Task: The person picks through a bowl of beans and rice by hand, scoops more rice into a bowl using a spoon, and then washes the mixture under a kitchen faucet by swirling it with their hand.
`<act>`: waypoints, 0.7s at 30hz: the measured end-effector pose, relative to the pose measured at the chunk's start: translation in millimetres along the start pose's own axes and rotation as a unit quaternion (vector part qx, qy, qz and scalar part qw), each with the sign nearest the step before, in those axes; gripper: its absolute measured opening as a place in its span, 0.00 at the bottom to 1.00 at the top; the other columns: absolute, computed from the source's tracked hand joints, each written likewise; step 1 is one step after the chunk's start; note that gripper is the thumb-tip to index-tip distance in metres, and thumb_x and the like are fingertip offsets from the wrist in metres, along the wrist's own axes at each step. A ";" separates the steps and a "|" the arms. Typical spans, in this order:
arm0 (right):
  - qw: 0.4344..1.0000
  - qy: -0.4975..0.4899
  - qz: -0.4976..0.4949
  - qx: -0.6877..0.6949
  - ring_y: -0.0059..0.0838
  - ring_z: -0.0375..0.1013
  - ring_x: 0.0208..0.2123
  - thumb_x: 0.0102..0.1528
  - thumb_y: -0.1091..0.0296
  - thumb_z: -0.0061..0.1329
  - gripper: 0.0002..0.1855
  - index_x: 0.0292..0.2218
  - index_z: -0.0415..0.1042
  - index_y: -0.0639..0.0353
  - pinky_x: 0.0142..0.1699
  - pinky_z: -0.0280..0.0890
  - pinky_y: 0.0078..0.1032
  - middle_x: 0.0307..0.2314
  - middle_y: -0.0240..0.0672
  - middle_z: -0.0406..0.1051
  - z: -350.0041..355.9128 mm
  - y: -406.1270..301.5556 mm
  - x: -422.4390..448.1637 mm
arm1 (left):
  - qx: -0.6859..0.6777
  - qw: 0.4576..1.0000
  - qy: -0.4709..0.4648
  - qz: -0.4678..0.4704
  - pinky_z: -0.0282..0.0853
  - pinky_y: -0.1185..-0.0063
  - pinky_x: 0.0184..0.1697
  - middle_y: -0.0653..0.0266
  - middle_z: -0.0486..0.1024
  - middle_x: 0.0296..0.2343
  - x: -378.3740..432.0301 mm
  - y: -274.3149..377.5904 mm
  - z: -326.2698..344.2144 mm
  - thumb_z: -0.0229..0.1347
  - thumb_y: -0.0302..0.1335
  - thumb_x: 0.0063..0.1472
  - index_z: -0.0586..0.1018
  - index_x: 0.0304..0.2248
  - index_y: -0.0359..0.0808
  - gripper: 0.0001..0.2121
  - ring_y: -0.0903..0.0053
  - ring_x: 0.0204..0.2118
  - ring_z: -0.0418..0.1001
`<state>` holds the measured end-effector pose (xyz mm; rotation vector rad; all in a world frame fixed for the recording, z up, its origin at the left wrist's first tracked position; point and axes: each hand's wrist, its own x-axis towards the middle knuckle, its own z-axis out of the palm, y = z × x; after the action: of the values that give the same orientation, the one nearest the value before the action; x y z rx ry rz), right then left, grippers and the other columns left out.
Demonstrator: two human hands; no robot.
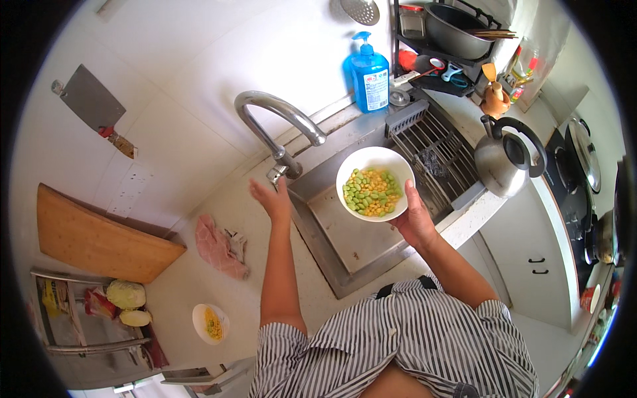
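My right hand (415, 216) holds a white bowl (376, 154) by its rim and side over the stainless steel sink (343, 239). Inside the bowl lie green beans (359, 196) mixed with yellow corn kernels (379, 185). My left hand (273, 199) is raised beside the lever of the chrome faucet (276, 171), fingers apart and slightly blurred; whether it touches the lever I cannot tell. The curved spout (278, 102) reaches over the sink, and no water stream shows. A second white bowl (200, 318) with yellow kernels stands on the counter at the lower left.
A metal drying rack (423, 149) spans the sink's right part, with a steel kettle (502, 159) beyond it. A blue pump bottle (369, 79) stands behind the sink. Left of it lie a pink cloth (219, 248) and a leaning wooden board (104, 236). A cleaver (93, 97) hangs on the wall.
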<state>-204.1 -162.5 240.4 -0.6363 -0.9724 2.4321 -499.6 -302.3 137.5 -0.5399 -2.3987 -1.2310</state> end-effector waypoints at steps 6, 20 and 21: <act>1.000 -0.009 0.002 -0.010 0.28 0.64 0.46 0.56 0.42 0.31 0.30 0.52 0.50 0.53 0.47 0.65 0.31 0.46 0.34 0.60 14.0 -5.3 22.7 | 0.069 0.974 -0.213 -0.039 0.64 0.74 0.42 0.51 0.73 0.33 30.3 10.2 7.0 0.46 0.28 0.55 0.72 0.40 0.30 0.14 0.60 0.37 0.71; 0.999 -0.016 0.010 -0.029 0.29 0.64 0.46 0.56 0.42 0.32 0.29 0.51 0.50 0.52 0.46 0.65 0.33 0.47 0.35 0.59 16.9 3.5 33.3 | 0.017 0.983 -0.169 -0.066 0.63 0.74 0.45 0.52 0.71 0.39 20.0 -24.5 3.2 0.45 0.23 0.55 0.71 0.42 0.31 0.15 0.63 0.42 0.70; 0.999 -0.011 -0.004 -0.030 0.30 0.64 0.46 0.56 0.42 0.33 0.29 0.52 0.50 0.51 0.46 0.65 0.33 0.47 0.35 0.59 13.0 4.6 34.5 | -0.011 0.986 -0.143 -0.081 0.64 0.76 0.43 0.54 0.72 0.38 17.5 -27.0 5.7 0.46 0.23 0.55 0.70 0.43 0.30 0.15 0.66 0.39 0.71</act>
<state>-239.9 -153.1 236.9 -0.6259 -1.0583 2.4152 -528.9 -309.4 125.0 -0.5703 -2.7181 -1.3252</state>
